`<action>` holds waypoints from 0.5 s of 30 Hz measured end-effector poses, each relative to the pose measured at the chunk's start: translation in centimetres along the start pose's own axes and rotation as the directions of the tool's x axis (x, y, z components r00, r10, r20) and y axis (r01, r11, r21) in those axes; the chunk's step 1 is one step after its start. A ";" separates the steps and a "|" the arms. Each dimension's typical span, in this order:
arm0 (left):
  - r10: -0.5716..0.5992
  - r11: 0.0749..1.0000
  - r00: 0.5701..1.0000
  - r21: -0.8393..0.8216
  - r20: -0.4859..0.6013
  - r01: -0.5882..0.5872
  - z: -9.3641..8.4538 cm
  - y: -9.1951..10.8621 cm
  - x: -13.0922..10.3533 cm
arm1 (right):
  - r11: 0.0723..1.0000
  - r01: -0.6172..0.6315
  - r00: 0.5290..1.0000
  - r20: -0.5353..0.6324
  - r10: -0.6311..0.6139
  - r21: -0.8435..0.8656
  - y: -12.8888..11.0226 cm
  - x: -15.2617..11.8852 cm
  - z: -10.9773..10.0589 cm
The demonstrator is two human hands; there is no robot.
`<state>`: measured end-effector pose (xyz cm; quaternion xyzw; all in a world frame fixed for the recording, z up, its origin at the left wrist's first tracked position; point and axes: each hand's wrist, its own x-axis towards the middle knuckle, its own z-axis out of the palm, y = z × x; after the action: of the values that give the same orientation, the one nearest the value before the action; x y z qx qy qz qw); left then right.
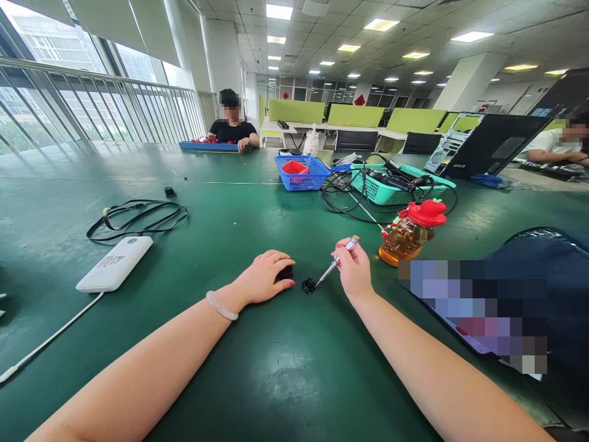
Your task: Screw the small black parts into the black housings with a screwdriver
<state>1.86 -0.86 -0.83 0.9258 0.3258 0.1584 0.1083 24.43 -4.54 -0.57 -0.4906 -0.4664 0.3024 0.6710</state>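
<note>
My right hand (355, 270) grips a slim screwdriver (330, 269) with a clear handle, slanting down to the left. Its tip meets a small black part (309, 285) lying on the green tabletop (276, 380); whether it sits in a screw is too small to tell. Left of that part, my left hand (268, 276) has its fingers and thumb closed around a dark rounded piece (285, 273), mostly hidden under the fingers. A pale bangle (221, 306) circles my left wrist.
A white power bank (115, 264) and a black cable (138, 230) lie left. Ahead stand a blue basket (301, 178) and a teal basket (391, 193) of cables. Right are a red-lidded bottle (405, 239) and dark cloth (561, 294). A person (232, 129) sits opposite.
</note>
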 end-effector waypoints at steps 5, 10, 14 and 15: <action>0.011 1.000 1.000 0.000 -0.008 -0.011 0.0 -0.1 0.1 | 0.998 0.027 1.000 -0.012 -0.027 0.055 0.1 0.0 0.0; 0.003 1.000 1.000 -0.006 -0.005 -0.003 0.1 -0.2 0.2 | 0.999 0.047 0.999 -0.002 -0.047 -0.011 0.4 0.2 -0.1; 0.000 1.000 1.000 -0.014 -0.007 -0.001 0.1 -0.2 0.2 | 0.998 0.009 1.000 -0.025 -0.011 -0.069 0.7 0.4 -0.2; 0.003 1.000 1.000 -0.016 -0.008 -0.004 0.1 -0.2 0.2 | 0.996 -0.002 0.999 -0.038 -0.002 -0.091 0.8 0.5 -0.2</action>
<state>1.92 -0.58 -0.91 0.9248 0.3233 0.1650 0.1142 24.84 -3.94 -1.13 -0.5265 -0.4667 0.2713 0.6568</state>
